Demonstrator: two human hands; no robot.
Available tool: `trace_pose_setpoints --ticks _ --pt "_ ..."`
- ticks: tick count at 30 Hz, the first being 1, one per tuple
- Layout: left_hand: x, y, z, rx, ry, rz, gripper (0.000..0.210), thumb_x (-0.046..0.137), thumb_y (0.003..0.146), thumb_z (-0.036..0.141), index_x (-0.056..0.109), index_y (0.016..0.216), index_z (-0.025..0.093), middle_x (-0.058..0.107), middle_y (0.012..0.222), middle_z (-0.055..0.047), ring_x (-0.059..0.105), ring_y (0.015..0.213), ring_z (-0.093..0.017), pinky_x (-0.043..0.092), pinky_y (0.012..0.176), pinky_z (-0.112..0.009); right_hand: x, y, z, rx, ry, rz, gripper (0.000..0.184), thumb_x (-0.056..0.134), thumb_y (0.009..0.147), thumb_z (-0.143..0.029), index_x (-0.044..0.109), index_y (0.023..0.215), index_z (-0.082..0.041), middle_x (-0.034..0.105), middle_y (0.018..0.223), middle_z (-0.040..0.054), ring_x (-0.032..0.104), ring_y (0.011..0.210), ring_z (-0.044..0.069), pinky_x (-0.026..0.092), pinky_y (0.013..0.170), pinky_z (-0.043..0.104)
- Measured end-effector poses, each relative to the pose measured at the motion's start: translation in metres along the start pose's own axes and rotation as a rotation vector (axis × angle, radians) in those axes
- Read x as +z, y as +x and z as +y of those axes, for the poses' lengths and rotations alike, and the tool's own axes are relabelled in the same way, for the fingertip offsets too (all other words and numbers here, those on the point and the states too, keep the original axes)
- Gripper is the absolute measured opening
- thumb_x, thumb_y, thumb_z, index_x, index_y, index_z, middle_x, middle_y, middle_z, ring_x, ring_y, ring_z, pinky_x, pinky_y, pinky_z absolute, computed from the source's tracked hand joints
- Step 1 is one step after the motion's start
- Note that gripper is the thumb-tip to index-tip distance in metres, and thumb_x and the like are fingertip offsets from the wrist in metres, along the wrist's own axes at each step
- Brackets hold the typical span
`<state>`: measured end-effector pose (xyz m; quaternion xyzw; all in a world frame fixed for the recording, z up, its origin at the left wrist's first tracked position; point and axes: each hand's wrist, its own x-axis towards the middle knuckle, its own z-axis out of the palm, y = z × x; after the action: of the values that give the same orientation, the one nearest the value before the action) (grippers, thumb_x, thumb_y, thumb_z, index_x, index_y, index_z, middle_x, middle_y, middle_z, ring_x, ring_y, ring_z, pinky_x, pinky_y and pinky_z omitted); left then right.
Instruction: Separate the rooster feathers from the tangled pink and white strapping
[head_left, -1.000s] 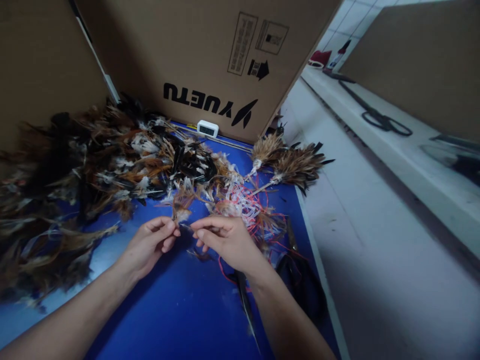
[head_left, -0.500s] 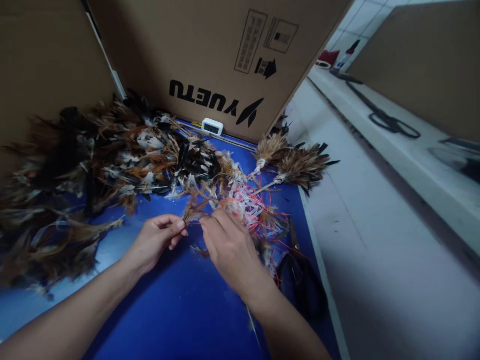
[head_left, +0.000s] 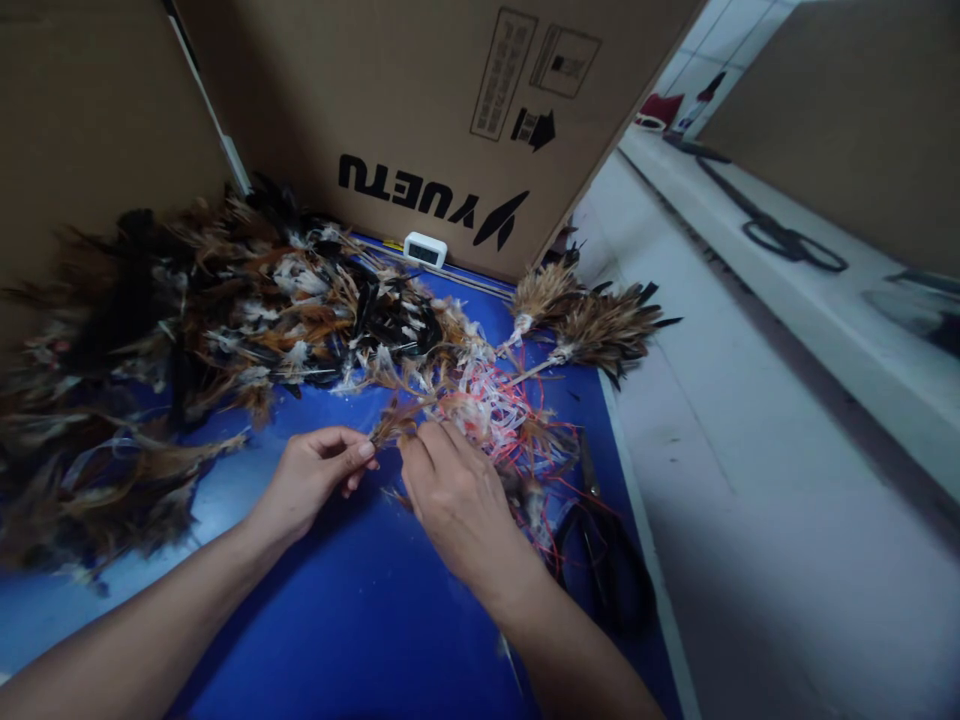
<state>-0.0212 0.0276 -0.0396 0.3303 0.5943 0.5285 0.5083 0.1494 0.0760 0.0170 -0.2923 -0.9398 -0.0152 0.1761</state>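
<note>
Between my two hands is a small bunch of brown feathers (head_left: pixel 393 422). My left hand (head_left: pixel 319 475) pinches its base between thumb and fingers. My right hand (head_left: pixel 454 490) is closed at the bunch's right side, its fingertips mostly turned away; whether it grips a feather is hard to see. Just beyond my right hand lies a tangle of pink and white strips (head_left: pixel 491 410). A large heap of brown, black and white feathers (head_left: pixel 300 310) spreads behind and to the left. Two bound feather bundles on sticks (head_left: pixel 611 325) lie at the back right.
A blue tabletop (head_left: pixel 360 620) lies under everything. Black-handled scissors (head_left: pixel 637 590) rest near its right edge. A small white digital clock (head_left: pixel 425 250) stands before a tall cardboard box (head_left: pixel 300 90). More scissors (head_left: pixel 795 245) lie on a ledge at right.
The feathers in my left hand look fuller and more upright. My right hand has shifted only slightly at their side; the rest stays put.
</note>
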Motion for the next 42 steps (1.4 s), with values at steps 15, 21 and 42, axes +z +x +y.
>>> trace_pose_setpoints --ticks 15,21,42 --pt "0.003 -0.002 0.006 0.057 0.157 0.045 0.020 0.073 0.072 0.035 0.071 0.067 0.016 0.054 0.045 0.002 0.046 0.042 -0.009 0.036 0.042 -0.019 0.000 0.001 -0.003 -0.012 0.012 -0.010 0.019 0.044 0.093 -0.010 0.063 0.094 -0.011 0.059 0.085 0.0092 0.054 0.081 0.022 0.048 0.070 0.034" --pt "0.002 -0.002 0.005 0.047 0.138 0.031 0.021 0.074 0.071 0.037 0.072 0.067 0.016 0.054 0.045 0.001 0.046 0.042 -0.009 0.036 0.043 -0.019 0.003 0.001 -0.003 0.008 0.055 -0.013 0.019 0.045 0.093 -0.011 0.063 0.095 -0.012 0.060 0.086 0.0089 0.055 0.082 0.022 0.049 0.072 0.035" --pt "-0.003 0.003 0.009 -0.074 -0.234 -0.020 0.029 0.082 0.063 0.039 0.069 0.063 0.013 0.050 0.042 0.002 0.038 0.039 -0.004 0.026 0.040 -0.017 -0.010 -0.001 0.014 0.141 0.304 -0.467 0.007 0.060 0.086 -0.015 0.067 0.084 -0.017 0.069 0.084 0.0050 0.066 0.077 0.018 0.045 0.066 0.028"
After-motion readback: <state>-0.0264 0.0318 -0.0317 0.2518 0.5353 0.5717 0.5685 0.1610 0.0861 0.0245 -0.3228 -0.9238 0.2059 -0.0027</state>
